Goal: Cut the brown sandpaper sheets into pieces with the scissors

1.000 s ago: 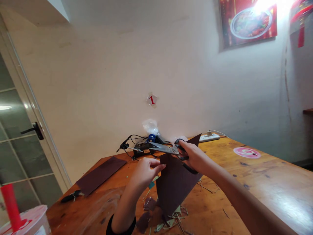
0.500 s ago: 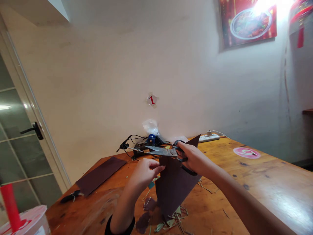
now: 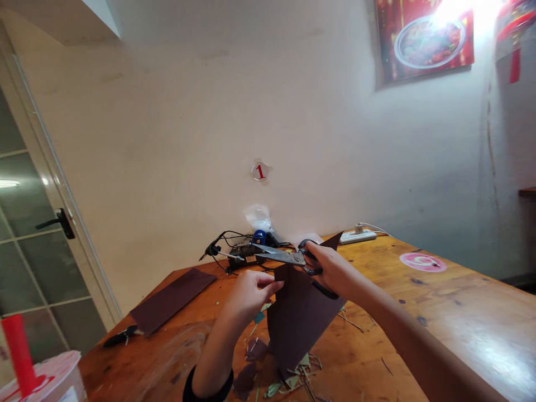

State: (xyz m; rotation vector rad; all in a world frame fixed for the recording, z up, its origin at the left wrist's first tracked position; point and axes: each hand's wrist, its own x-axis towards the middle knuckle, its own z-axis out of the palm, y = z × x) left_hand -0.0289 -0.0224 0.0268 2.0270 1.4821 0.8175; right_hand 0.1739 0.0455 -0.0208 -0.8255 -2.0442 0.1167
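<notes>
**R hand (image 3: 333,271):** fingers (image 3: 314,254) closed round black loop handles of steel scissors (image 3: 282,255), blades pointing L, across top of sheet.

**L hand (image 3: 251,293):** fingers (image 3: 268,282) pinching top L edge of dark brown sheet (image 3: 299,318).

**Sheet:** held up tilted btw both hands, lower corner just above counter (image 3: 460,312), top corner sticking up past scissors.

**Below hands:** dark scraps (image 3: 256,350) + green bits and dry straw (image 3: 293,377) on counter.

**L side:** 2nd dark sheet (image 3: 171,298) flat on counter, small black-handled pliers (image 3: 123,336) just beside it.

**Far end:** tangled black cables (image 3: 221,243) by wall, white power strip (image 3: 358,237) R of them.

**Near L corner:** plastic cup (image 3: 50,378) w/ red straw (image 3: 19,346).
</notes>
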